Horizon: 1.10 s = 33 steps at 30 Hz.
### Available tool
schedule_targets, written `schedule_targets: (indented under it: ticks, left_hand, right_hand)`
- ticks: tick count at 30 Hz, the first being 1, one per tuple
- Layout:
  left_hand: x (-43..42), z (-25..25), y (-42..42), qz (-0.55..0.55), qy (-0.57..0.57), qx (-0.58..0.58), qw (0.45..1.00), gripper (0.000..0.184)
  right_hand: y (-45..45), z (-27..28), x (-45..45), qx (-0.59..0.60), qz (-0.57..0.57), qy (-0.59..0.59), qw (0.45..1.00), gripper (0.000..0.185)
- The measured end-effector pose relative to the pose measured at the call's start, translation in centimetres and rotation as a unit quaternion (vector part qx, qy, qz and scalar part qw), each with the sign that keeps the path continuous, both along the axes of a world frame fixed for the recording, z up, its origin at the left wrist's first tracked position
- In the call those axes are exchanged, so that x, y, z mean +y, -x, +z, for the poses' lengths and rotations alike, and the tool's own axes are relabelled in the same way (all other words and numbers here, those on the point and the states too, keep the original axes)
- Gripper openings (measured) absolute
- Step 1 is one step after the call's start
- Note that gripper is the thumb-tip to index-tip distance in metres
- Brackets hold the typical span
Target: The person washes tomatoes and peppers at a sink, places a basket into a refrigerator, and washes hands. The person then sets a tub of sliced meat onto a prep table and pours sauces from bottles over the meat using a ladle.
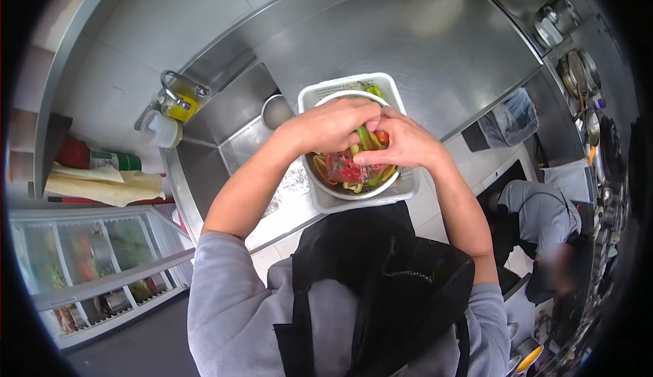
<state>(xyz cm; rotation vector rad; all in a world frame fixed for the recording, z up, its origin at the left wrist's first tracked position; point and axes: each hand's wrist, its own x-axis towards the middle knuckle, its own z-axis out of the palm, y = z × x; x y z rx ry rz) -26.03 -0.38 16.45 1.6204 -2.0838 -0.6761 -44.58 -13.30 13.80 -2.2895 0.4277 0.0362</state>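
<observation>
My left hand (343,124) and my right hand (411,144) meet over a round white-rimmed bowl (318,188). Between them is a green pepper (367,139), with fingers of both hands closed about it. Something round and red-orange shows beside the right fingers, partly covered. In the bowl lie green and yellowish pepper pieces, along with a shiny red piece (345,167) below my hands. The bowl sits in a white perforated plastic basket (401,197). Some green stalks or pieces (373,90) show at the basket's far side.
The basket is at the front edge of a steel counter (381,30). To the left is a sink (231,105) with a metal pot (277,111) and a tap (178,81). A lined bin (513,115) and a co-worker (544,217) are on the right, an open fridge drawer (102,261) lower left.
</observation>
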Motion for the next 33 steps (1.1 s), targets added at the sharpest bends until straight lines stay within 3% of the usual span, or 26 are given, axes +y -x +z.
schedule_targets:
  ticks: [2,3,4,6,7,8,10,11,12,13,17,21,27,29,31,33]
  left_hand:
    - [0.6,-0.3,0.2,0.044,0.016,0.023,0.999,0.027]
    - [1.1,0.3,0.6,0.066,0.002,0.035,0.997,0.025]
    - [1.8,0.1,0.8,0.070,0.001,0.036,0.997,0.025]
    - [3.2,-0.6,1.3,0.164,-0.019,0.238,0.957,0.024]
    - [4.0,-3.0,1.1,0.189,0.025,0.356,0.915,0.024]
    - [5.3,-4.8,0.4,0.189,0.025,0.355,0.915,0.024]
    - [7.9,-7.7,-1.1,0.321,0.032,0.091,0.942,0.030]
    - [8.8,-9.3,-1.0,0.318,0.030,0.090,0.943,0.030]
    - [10.0,-10.9,-0.5,0.263,0.003,-0.100,0.960,0.034]
    - [11.0,-12.2,0.1,0.198,-0.024,-0.285,0.937,0.039]
    - [10.9,-14.9,1.5,0.209,-0.081,-0.315,0.922,0.057]
    - [9.0,-13.2,1.8,0.204,-0.153,-0.333,0.908,0.058]
    - [8.1,-13.6,-0.9,0.124,-0.110,-0.375,0.912,0.040]
    - [8.1,-10.3,-0.9,0.201,-0.115,-0.293,0.928,0.026]
    - [8.0,-10.2,-2.0,0.239,-0.085,-0.335,0.907,0.022]
    - [7.3,-10.0,-1.7,0.326,-0.074,-0.359,0.872,0.017]
  right_hand:
    - [-0.7,-3.3,-0.7,-0.085,0.078,-0.084,0.990,0.057]
    - [-0.8,-4.0,-0.8,-0.087,0.093,-0.067,0.990,0.044]
    - [-0.8,-5.1,-0.7,-0.085,0.097,-0.069,0.989,0.044]
    - [-0.4,-7.0,-0.3,-0.101,0.016,-0.262,0.960,0.042]
    - [0.0,-7.4,-0.2,-0.107,-0.010,-0.320,0.941,0.045]
    - [0.3,-8.2,-0.5,-0.107,-0.010,-0.321,0.941,0.045]
    - [0.9,-10.0,-0.8,-0.099,-0.044,-0.367,0.924,0.052]
    - [1.2,-9.5,-0.6,-0.101,-0.069,-0.373,0.920,0.049]
    - [1.5,-9.9,-0.7,-0.100,-0.071,-0.376,0.919,0.049]
    - [1.9,-10.4,-1.0,-0.084,-0.082,-0.390,0.914,0.047]
    - [1.8,-10.0,-0.6,-0.090,-0.084,-0.408,0.905,0.046]
    - [2.1,-10.3,0.0,-0.097,-0.085,-0.368,0.921,0.047]
    - [3.8,-11.0,-0.6,-0.118,-0.100,-0.359,0.921,0.042]
    - [4.7,-12.6,-1.1,-0.106,-0.112,-0.366,0.918,0.040]
    - [5.2,-14.2,-1.0,-0.255,-0.087,-0.417,0.868,0.037]
    - [6.1,-15.0,-0.6,-0.261,-0.106,-0.452,0.846,0.037]
